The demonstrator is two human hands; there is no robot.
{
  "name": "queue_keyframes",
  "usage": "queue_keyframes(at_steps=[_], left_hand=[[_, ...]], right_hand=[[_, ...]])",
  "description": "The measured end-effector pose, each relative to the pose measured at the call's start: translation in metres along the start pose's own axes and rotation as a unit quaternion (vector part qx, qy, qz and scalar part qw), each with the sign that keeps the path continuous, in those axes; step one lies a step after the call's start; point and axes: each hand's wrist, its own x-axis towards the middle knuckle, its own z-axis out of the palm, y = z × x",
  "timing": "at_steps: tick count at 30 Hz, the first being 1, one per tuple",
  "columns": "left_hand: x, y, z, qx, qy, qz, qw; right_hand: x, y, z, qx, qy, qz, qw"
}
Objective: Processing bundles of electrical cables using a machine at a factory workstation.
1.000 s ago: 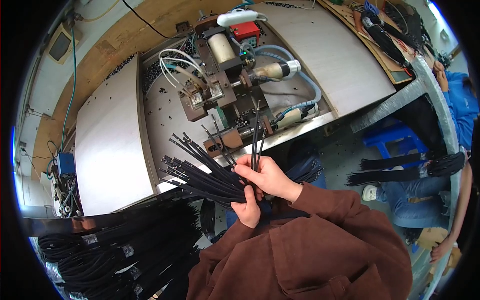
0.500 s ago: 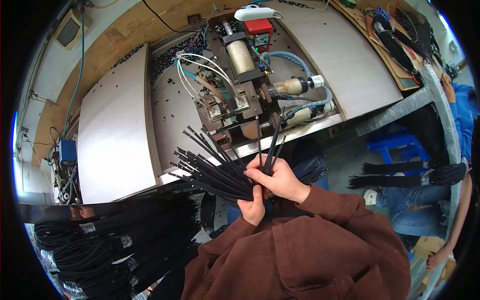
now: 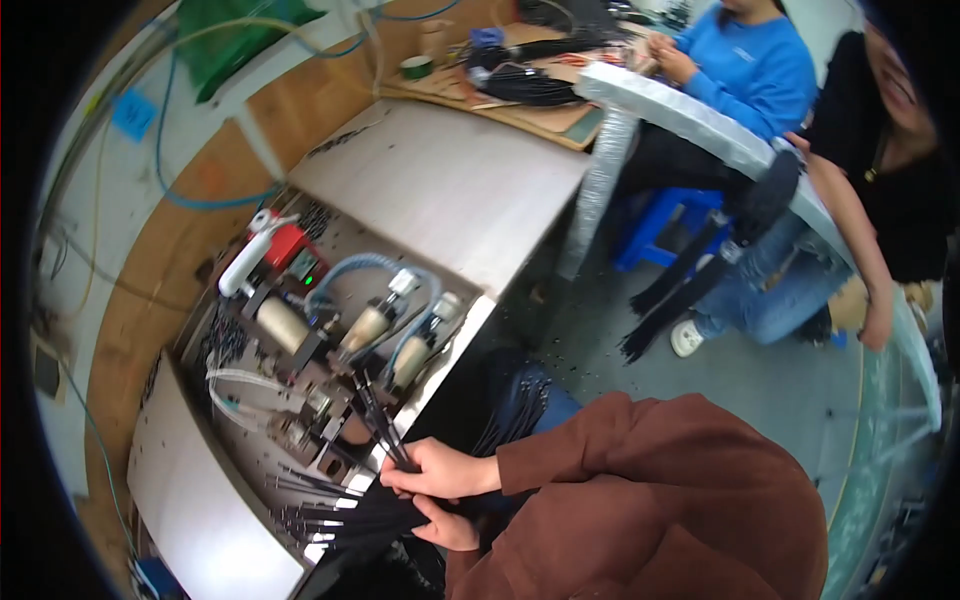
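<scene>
My left hand (image 3: 450, 526) is closed round a thick bundle of thin black cords (image 3: 365, 522). Their tipped ends fan out leftward over the front edge of the workbench. Just above it, my right hand (image 3: 442, 470) grips a few separate black cords (image 3: 377, 415), which point up toward the machine (image 3: 318, 395). The two hands touch or nearly touch, and their fingers partly hide each other. Where the cords run below my hands is hidden by my brown sleeves. More black cords (image 3: 515, 412) lie over blue cloth to the right of my hands.
Pale boards (image 3: 440, 185) flank the machine, with a red box (image 3: 292, 250) behind it. At the right, a person in blue (image 3: 750, 75) sits at another bench. A second person leans on a wrapped frame (image 3: 690, 110) where cord bundles (image 3: 690, 275) hang near a blue stool (image 3: 640, 235).
The view has swung right, so the machine and my hands now appear farther left and more of both co-workers shows. Both hands still hold black cords.
</scene>
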Motion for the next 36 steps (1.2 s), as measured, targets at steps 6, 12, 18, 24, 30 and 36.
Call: queue_keyframes(at_steps=[6,12,18,24,30,36], left_hand=[[-0.001,0.011,-0.003,0.07,-0.047,0.001,0.996],[0.003,0.021,-0.006,0.066,-0.1,0.088,0.989],[0.006,0.026,-0.003,0.052,-0.13,0.114,0.984],[0.01,0.027,-0.002,0.033,-0.141,0.099,0.985],[0.012,0.026,-0.003,0.049,-0.14,0.095,0.984],[0.009,0.025,-0.001,0.045,-0.134,0.093,0.986]], right_hand=[[-0.01,-0.013,-0.001,0.052,0.033,0.04,0.997],[-0.004,-0.019,0.002,-0.011,0.014,0.068,0.998],[0.002,-0.02,0.008,-0.016,0.016,0.066,0.998],[0.007,-0.02,0.009,-0.032,0.018,0.065,0.997],[0.009,-0.022,0.01,-0.035,0.02,0.072,0.997],[0.011,-0.023,0.003,-0.055,-0.012,0.09,0.994]])
